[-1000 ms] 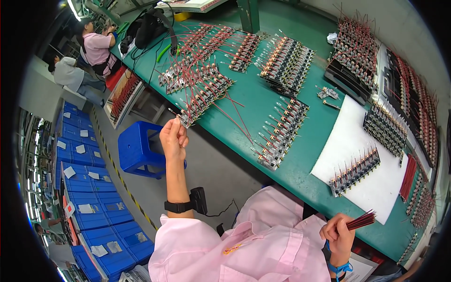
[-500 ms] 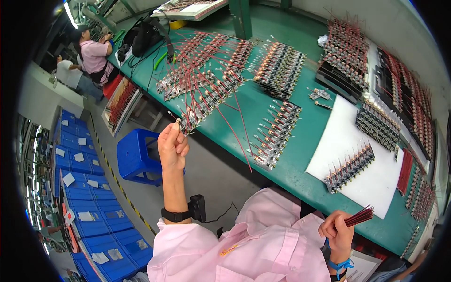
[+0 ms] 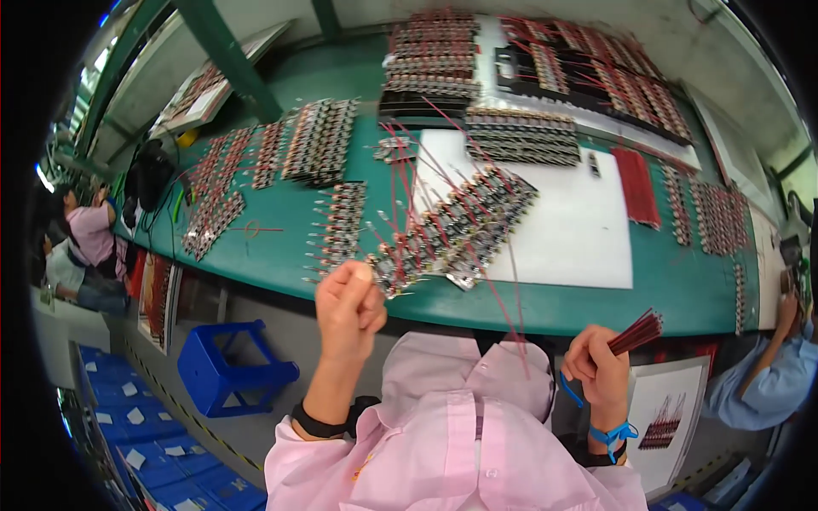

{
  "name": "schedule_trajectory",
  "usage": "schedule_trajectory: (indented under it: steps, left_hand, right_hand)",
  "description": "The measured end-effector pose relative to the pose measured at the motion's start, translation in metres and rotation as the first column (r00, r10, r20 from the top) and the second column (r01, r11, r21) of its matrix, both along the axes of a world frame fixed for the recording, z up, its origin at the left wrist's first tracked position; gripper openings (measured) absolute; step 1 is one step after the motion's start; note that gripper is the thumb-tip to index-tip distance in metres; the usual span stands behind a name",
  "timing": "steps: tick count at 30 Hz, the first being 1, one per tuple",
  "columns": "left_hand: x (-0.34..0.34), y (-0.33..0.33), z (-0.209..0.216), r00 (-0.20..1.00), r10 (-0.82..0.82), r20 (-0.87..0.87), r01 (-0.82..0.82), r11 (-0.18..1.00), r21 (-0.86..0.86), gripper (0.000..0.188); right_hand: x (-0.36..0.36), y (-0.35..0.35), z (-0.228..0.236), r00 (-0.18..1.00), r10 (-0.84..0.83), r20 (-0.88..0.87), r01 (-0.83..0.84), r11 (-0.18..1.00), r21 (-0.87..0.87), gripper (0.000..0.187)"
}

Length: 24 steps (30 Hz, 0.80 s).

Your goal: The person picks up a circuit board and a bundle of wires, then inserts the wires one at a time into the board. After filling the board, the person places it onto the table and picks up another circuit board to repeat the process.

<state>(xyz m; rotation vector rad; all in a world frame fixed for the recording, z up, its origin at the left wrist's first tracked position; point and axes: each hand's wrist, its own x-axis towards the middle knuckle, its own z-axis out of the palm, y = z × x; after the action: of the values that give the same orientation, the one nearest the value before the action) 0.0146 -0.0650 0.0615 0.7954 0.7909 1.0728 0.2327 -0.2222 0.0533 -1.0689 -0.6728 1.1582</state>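
Pinched at one end by my left hand, a strip of small circuit boards slants up and to the right above the table's front edge. Long red wires stick up and hang down from it. Its far end reaches over a white sheet, where it partly covers another board strip; whether the two touch I cannot tell. At the lower right, my right hand is closed around a bundle of dark red wires, held near the table's front edge.
A board strip and stacked strips lie on the green table. Behind the sheet are more stacks; a red wire bundle lies at its right. A blue stool stands left; a person in blue sits right.
The view has turned to the right. My left hand has carried the wired board strip rightward, from the left part of the table toward the white sheet. My right hand keeps its wire bundle.
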Motion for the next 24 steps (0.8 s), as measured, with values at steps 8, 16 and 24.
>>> schedule_trajectory:
  steps: [8, 16, 24]
  left_hand:
    - [0.090, -0.041, -0.018, 0.990, -0.138, 0.000, 0.138, 0.990, -0.030, 0.012]
    - [0.132, -0.051, -0.028, 0.971, -0.144, -0.193, 0.137, 0.989, -0.047, 0.014]
    - [0.140, -0.048, -0.031, 0.886, -0.219, -0.408, 0.188, 0.975, -0.115, 0.016]
  right_hand:
    - [0.034, -0.036, -0.026, 0.992, -0.098, -0.083, 0.094, 0.994, -0.055, 0.036]
    - [0.062, -0.048, -0.043, 0.970, -0.122, -0.213, 0.099, 0.988, -0.114, 0.033]
    - [0.072, -0.045, -0.046, 0.983, -0.060, -0.176, 0.029, 0.984, -0.177, 0.032]
